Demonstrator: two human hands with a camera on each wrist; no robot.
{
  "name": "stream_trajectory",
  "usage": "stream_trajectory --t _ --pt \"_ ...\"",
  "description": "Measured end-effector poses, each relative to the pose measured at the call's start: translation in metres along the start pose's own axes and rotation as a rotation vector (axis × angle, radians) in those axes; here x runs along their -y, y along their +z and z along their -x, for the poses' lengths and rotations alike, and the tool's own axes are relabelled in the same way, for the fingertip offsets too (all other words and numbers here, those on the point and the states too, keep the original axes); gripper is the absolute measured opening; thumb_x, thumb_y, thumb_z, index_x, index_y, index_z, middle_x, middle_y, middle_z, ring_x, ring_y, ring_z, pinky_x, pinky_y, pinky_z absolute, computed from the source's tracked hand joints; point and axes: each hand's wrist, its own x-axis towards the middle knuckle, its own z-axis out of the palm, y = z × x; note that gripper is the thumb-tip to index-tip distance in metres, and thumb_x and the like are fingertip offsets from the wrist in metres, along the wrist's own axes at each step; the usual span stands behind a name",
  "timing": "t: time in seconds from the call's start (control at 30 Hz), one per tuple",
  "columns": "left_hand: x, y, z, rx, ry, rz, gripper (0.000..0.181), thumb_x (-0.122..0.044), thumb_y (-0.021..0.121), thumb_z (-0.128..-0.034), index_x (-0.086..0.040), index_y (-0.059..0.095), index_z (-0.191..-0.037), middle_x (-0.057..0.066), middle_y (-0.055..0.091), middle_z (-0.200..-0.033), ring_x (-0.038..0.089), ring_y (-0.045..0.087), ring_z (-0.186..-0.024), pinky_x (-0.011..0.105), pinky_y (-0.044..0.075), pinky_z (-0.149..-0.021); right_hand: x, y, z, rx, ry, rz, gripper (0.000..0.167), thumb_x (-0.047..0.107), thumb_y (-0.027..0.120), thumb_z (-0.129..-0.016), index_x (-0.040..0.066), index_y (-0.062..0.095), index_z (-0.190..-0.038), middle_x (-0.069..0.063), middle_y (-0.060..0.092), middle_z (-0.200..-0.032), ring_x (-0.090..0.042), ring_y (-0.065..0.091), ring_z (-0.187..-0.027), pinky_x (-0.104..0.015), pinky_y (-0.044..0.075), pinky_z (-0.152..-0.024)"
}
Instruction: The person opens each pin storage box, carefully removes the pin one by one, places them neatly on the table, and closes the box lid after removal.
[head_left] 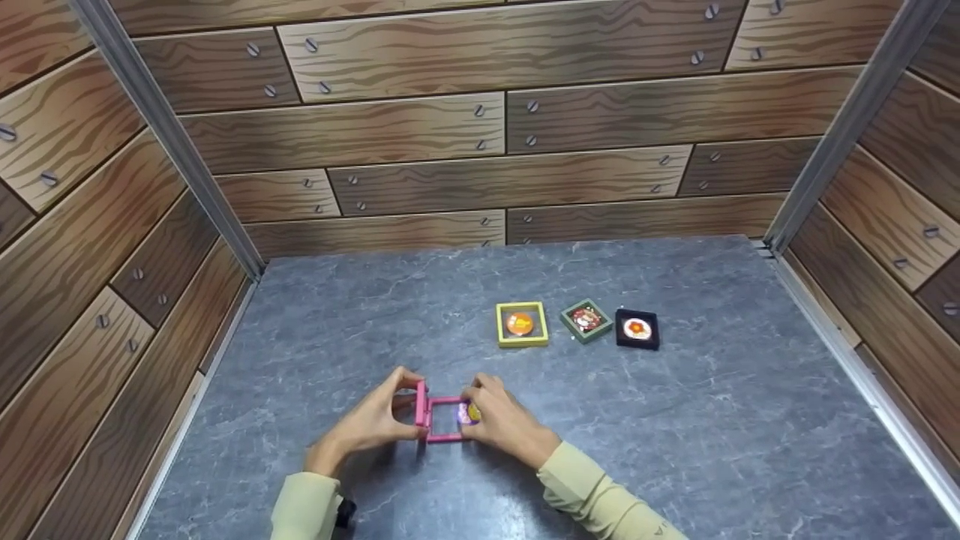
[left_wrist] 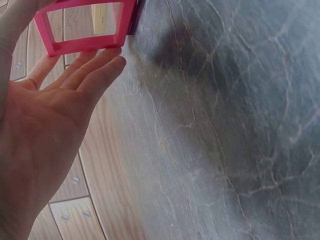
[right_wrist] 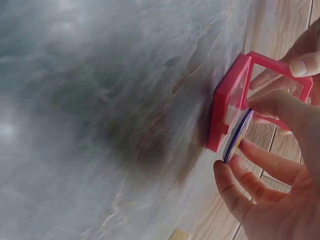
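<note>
A pink hinged frame (head_left: 448, 437) lies on the table, one half flat and the other raised on its left side. My left hand (head_left: 373, 420) grips the raised half (left_wrist: 85, 46) between thumb and fingers. My right hand (head_left: 506, 421) pinches a round purple and yellow disc (head_left: 469, 412) over the flat half's right part. In the right wrist view the disc (right_wrist: 238, 136) is tilted at the flat half (right_wrist: 229, 100), between the thumb and fingers of my right hand (right_wrist: 280, 165). Whether the disc touches the clear sheet, I cannot tell.
Farther back on the grey table (head_left: 337, 315) lie a yellow frame (head_left: 523, 343) with an orange disc, a green frame (head_left: 586, 320) turned at an angle and a black frame (head_left: 637, 346) with a white and red disc. Wood-patterned walls (head_left: 420, 172) enclose the table.
</note>
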Motion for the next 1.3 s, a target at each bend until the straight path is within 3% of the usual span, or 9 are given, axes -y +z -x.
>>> stream_trajectory --t 0.2,0.63,1.0,1.3 --pt "-0.001 0.0 0.001 -0.018 -0.036 -0.019 0.072 -0.01 0.089 -0.0817 -0.006 0.046 -0.14 0.026 0.05 -0.152 0.049 0.051 -0.145 0.053 0.045 -0.123 -0.007 -0.004 0.007 -0.004 0.042 -0.041 0.039 0.015 0.087 -0.076 -0.004 0.075 -0.108 -0.011 0.062 -0.103 -0.026 0.057 -0.098 -0.042 0.059 -0.089" --pt "0.0 0.0 0.003 -0.003 -0.017 -0.018 0.076 -0.009 0.09 -0.0807 -0.001 0.045 -0.141 0.028 0.05 -0.15 0.051 0.05 -0.145 0.056 0.042 -0.124 -0.02 -0.008 0.022 -0.023 0.08 -0.01 0.035 0.009 0.082 -0.07 -0.004 0.074 -0.101 -0.011 0.062 -0.101 -0.029 0.058 -0.096 -0.047 0.059 -0.089" --pt "-0.001 0.0 0.004 -0.009 -0.045 -0.036 0.076 -0.011 0.089 -0.0819 -0.001 0.045 -0.143 0.028 0.048 -0.153 0.048 0.051 -0.146 0.055 0.044 -0.123 -0.031 -0.019 0.031 -0.037 0.114 -0.001 0.031 0.008 0.08 -0.067 -0.004 0.074 -0.095 -0.01 0.06 -0.094 -0.03 0.057 -0.088 -0.048 0.059 -0.078" --pt "-0.003 -0.001 0.001 -0.005 -0.032 -0.031 0.076 -0.009 0.089 -0.0817 0.0 0.045 -0.143 0.028 0.05 -0.151 0.048 0.051 -0.146 0.052 0.044 -0.124 -0.045 -0.027 0.038 -0.051 0.143 0.018 0.03 0.007 0.08 -0.066 -0.004 0.074 -0.093 -0.01 0.06 -0.092 -0.028 0.056 -0.084 -0.048 0.057 -0.074"
